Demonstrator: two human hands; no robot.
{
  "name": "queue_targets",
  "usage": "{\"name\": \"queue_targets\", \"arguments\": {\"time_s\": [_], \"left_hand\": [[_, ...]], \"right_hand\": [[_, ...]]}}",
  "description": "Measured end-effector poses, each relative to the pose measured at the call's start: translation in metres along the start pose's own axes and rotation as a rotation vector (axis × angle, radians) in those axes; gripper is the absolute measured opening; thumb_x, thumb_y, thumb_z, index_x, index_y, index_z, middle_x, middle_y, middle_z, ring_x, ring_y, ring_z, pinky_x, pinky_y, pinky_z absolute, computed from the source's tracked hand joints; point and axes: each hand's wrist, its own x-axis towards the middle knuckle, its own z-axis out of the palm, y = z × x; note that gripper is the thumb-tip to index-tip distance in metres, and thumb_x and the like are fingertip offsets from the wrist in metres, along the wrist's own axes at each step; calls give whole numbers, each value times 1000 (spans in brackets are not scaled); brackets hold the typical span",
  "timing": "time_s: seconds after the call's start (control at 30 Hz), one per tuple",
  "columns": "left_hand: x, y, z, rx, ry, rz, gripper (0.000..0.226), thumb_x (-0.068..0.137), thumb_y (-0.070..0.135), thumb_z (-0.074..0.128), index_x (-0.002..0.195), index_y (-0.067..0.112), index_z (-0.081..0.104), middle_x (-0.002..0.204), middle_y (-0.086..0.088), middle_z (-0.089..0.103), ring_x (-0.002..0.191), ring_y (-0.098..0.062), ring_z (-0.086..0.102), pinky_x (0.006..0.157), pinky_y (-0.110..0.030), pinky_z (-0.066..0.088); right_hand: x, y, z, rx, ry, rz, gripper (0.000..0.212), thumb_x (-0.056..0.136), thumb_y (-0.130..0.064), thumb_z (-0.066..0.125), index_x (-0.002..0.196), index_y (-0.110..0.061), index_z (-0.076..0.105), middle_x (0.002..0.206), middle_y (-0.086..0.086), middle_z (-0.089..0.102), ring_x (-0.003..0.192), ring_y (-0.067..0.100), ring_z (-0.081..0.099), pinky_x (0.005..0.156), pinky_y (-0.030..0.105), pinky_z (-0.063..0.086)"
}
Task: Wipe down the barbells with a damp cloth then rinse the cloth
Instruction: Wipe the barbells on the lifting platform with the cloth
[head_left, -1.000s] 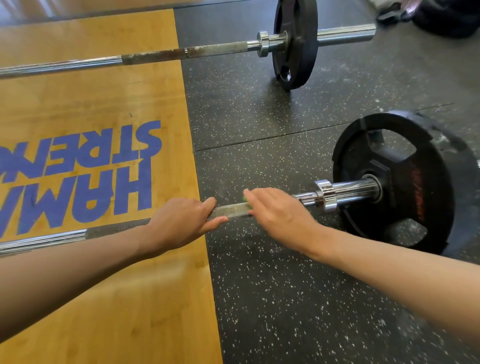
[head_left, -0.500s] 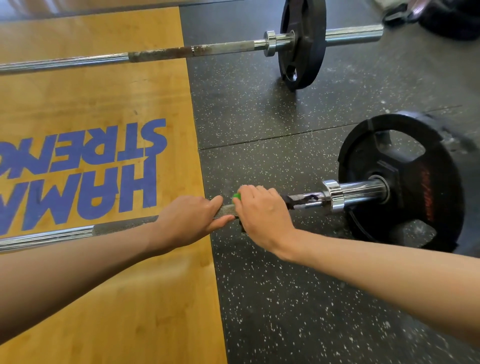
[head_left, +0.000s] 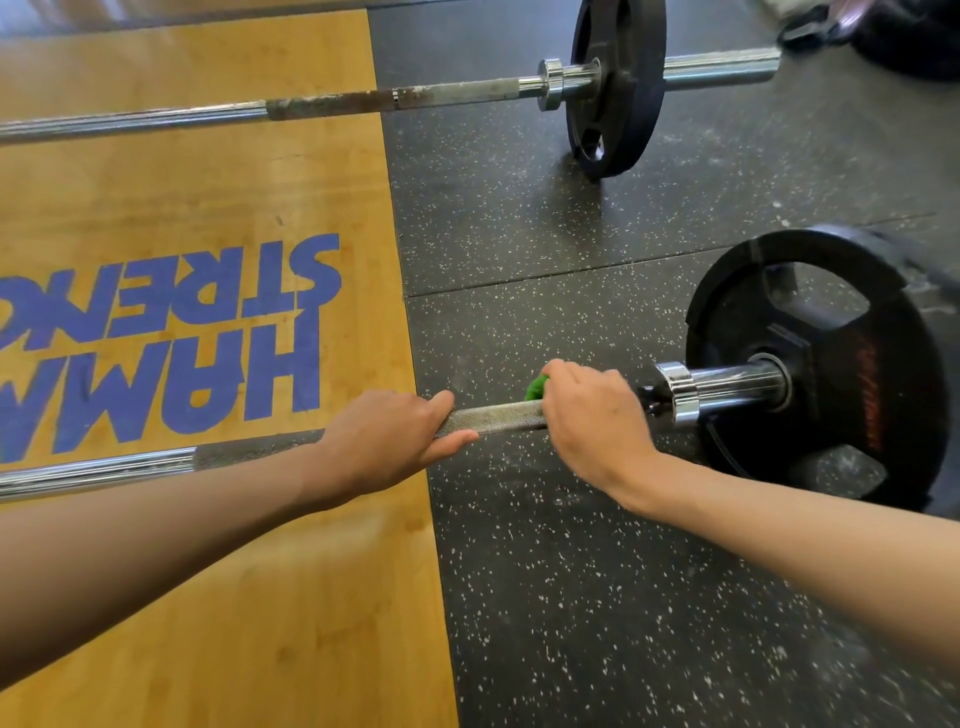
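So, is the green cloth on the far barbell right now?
No, the right hand holds the green cloth against the near barbell, while the far barbell lies untouched.

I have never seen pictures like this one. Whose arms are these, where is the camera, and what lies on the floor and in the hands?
There is no machine here. The arms belong to a person, and the single camera sits on that person's head, looking forward and down. The left hand grips the shaft of the near barbell, which lies partly over a wooden platform and partly over the black speckled floor. The right hand holds a green cloth round the same shaft, close to its black plate. A second barbell, rusty in patches and carrying another plate, lies farther away.
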Motion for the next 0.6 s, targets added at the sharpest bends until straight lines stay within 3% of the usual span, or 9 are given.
{"name": "queue_targets", "arguments": {"time_s": [0.17,0.3,0.43,0.6], "left_hand": [[2,2,-3,-31,-16,-15,63,90,72,0,88,22,39,57,13,38,43,-8,38,40,-27,36],[1,0,-2,-21,-29,-8,67,92,74,1,89,21,42,59,9,48,45,-11,44,41,-32,40],[0,1,-3,1,-28,-2,69,91,74,-2,88,21,42,57,9,44,43,-9,41,38,-29,33],[-2,0,-4,-34,-36,1,70,91,76,0,90,21,43,60,9,47,45,-9,42,40,-28,33]], "right_hand": [[9,-54,20,8,22,-177,30,102,-22,34,96,-13,61,81,3,60,67,26,56,63,39,37],[-1,-16,7,7,-4,-321,33,108,-23,33,106,-14,64,81,-2,58,66,20,51,61,37,41],[-18,29,-8,-29,67,-197,40,109,-24,27,101,-9,64,78,-1,57,64,20,47,60,39,40],[-10,24,-7,19,-15,-68,36,105,-26,27,92,-16,60,74,-5,56,60,18,46,63,41,41]]}}
